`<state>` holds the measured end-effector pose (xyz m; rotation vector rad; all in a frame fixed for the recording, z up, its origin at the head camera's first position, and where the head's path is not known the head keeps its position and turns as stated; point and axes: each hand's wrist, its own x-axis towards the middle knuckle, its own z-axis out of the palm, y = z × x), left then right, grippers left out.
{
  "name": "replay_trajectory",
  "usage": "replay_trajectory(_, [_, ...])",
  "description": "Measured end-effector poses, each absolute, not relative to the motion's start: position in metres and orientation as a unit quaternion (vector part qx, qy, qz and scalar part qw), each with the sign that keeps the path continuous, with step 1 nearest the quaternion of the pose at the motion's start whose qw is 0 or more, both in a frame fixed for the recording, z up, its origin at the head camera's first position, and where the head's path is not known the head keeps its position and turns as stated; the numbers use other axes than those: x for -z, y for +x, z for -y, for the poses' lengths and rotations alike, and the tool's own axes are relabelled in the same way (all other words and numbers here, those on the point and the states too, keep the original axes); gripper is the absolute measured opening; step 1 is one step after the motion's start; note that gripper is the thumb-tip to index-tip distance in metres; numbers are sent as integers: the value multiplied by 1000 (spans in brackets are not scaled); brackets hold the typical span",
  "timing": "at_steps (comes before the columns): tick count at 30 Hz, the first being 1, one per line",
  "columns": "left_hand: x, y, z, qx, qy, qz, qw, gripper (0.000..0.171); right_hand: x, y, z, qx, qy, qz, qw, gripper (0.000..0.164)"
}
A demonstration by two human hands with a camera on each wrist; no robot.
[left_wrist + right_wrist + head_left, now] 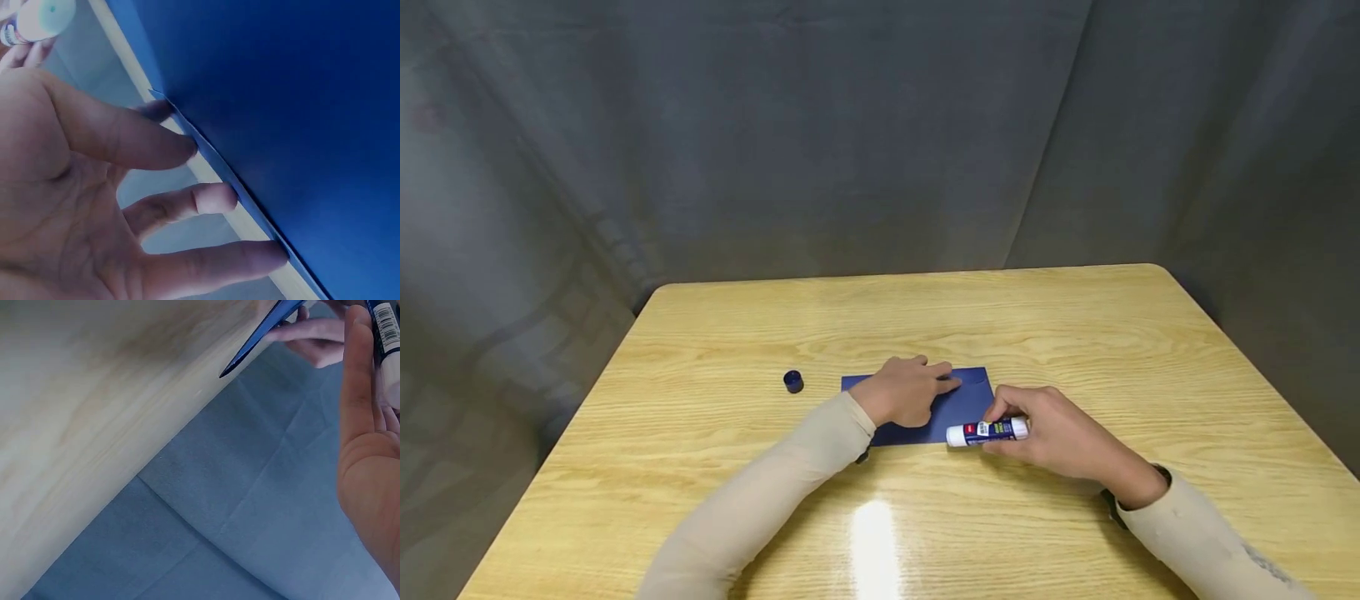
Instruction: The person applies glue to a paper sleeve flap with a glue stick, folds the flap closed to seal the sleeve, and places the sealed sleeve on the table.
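Observation:
A dark blue envelope (964, 410) lies on the table, partly hidden under my left hand (904, 392). That hand presses on it with its fingers spread and mostly straight. In the left wrist view, the fingertips touch a thin folded edge along the envelope (287, 106). My right hand (1060, 432) pinches a glue stick (983, 431) between thumb and fingers, sideways over the envelope's near right corner. Its white end points left. The right wrist view shows the barcode label on the glue stick (387, 328) and part of the envelope (247, 353) beyond.
Left of the envelope, a small dark blue round cap (793, 382) sits on the wooden table (715, 333). Grey curtains (850, 142) hang behind the table's far edge and along both sides.

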<state>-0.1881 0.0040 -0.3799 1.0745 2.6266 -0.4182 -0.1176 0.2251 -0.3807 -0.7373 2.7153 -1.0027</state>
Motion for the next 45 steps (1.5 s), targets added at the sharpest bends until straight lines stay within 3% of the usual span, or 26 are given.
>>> replay_trajectory(9, [380,-202,-27,150,331,-908,207,73,380,-117,-224,327,-247,-909,73,24])
replay_trajectory(13, [380,-203,-31,138,315,-914,216,76,381,-118,-221,332,-253,-906,74,25])
replay_trajectory(19, [383,-201,-11,87,312,-924,205,73,384,-119,-217,335,-254,-904,72,24])
replay_trajectory(26, [367,-194,55,-122,335,-914,193,61,384,-120,-217,329,-248,-909,64,25])
replay_trajectory(35, [370,-165,111,-39,290,-953,74,34,382,-119,-221,324,-244,-912,56,26])
replay_trajectory(41, [375,-157,112,19,299,-949,102,63,382,-117,-223,330,-244,-910,56,25])
replay_trajectory(45, [377,-157,111,28,291,-952,89,66,382,-117,-223,329,-244,-911,52,26])
